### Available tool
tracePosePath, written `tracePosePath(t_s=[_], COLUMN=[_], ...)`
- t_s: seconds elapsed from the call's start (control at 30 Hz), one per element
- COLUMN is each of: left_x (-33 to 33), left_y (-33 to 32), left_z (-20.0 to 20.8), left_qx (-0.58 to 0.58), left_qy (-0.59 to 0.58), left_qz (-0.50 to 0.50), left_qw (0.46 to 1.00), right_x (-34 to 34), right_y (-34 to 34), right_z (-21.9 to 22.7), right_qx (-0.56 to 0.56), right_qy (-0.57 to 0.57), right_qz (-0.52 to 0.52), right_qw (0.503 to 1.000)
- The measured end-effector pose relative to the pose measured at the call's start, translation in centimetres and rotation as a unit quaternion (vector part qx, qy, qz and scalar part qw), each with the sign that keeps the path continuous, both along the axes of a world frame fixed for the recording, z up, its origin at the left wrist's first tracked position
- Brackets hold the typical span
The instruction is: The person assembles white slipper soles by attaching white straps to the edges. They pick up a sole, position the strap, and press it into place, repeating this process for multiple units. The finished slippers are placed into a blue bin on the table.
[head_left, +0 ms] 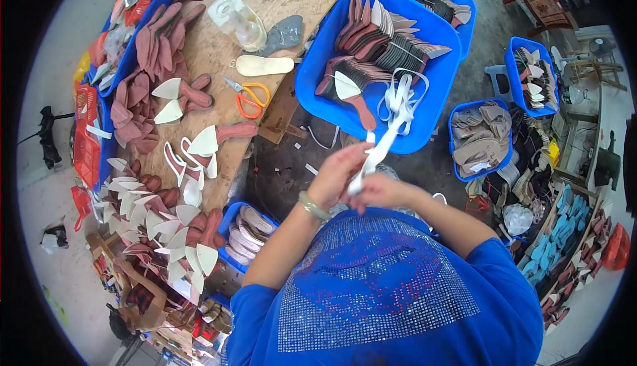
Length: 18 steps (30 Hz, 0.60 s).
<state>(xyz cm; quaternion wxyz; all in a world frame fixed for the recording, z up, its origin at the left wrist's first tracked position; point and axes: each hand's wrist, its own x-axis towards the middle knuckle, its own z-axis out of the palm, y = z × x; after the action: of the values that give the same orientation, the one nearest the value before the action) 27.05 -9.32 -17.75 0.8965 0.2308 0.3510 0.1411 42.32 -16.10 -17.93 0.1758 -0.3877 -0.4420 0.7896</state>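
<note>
A bundle of white straps runs down from the big blue bin into my hands. My left hand, with a bangle on its wrist, is closed round the straps. Lower down and to its right, my right hand is closed on their near end; its fingertips are partly hidden. The bundle's far part lies loosely looped over the bin's near right rim. Inside the blue bin stand rows of reddish and dark insole pieces. A single insole with a white toe piece lies on top, just beyond my left hand.
On the wooden table to the left are orange-handled scissors, a cream sole form, a clear bottle and many insole pieces. Smaller blue bins stand right. Another person sits at lower left.
</note>
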Motion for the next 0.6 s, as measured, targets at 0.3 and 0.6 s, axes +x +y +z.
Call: tracePosePath(t_s=[0.3, 0.6], left_x=[-7.7, -17.7], left_y=[-5.3, -17.6], left_z=[12.1, 11.2], left_qx=[0.164, 0.245], left_qy=[-0.019, 0.253], left_qz=[0.036, -0.012], left_qw=[0.986, 0.936], right_x=[-6.4, 11.4], right_y=[-4.9, 8.6], right_z=[1.4, -4.1], right_qx=[-0.038, -0.123], right_qy=[0.277, 0.283], right_qz=[-0.046, -0.643], right_qw=[0.959, 0.701])
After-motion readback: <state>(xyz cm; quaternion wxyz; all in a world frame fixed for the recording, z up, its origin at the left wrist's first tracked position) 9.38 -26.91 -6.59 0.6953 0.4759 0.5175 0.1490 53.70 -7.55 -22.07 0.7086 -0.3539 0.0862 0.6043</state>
